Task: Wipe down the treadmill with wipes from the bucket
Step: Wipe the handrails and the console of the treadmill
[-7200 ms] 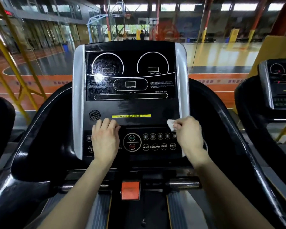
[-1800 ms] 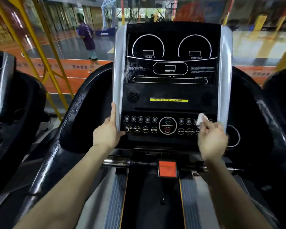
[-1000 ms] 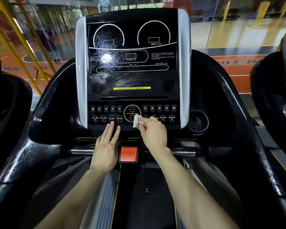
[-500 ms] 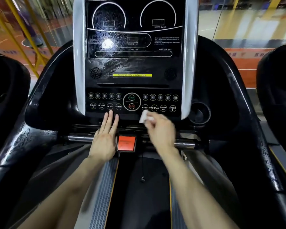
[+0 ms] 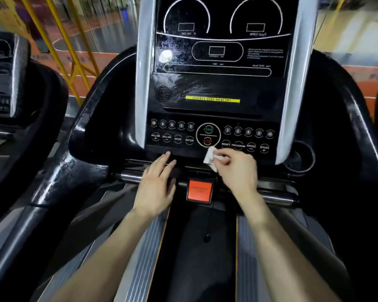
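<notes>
Right grip [image 5: 238,173] clamped on the wipe [image 5: 209,158], which pokes out ahead of it; treadmill console [image 5: 214,88] edge just above. Left grip [image 5: 157,186] flat, holding nothing, braced alongside. Tip: spread wipe, steady L-to-R strokes, light near btns [image 5: 238,146].

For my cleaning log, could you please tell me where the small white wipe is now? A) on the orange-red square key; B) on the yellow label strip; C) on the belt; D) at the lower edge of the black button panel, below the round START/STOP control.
D: the right hand pinches the small white wipe at the lower edge of the black button panel, under the round START/STOP control.
</notes>
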Action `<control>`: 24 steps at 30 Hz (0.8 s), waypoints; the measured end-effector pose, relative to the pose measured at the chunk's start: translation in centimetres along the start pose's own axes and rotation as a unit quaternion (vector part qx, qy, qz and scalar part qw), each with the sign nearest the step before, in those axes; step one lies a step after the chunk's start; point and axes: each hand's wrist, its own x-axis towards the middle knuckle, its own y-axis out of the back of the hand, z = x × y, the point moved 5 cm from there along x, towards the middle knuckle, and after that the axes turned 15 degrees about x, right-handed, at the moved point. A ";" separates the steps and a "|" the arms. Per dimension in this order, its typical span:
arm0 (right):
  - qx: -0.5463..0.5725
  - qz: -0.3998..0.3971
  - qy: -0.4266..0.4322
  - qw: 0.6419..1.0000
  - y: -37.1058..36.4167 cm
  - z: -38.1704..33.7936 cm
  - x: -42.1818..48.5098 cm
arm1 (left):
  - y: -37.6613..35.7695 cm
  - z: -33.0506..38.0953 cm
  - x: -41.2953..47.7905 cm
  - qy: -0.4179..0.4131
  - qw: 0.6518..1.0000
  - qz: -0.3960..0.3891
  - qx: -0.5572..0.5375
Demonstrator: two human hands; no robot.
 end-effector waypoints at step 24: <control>0.060 -0.007 0.045 0.997 -17.6 -14.0 -0.8 | 0.2 -14.2 1.5 0.031 0.973 -0.060 0.223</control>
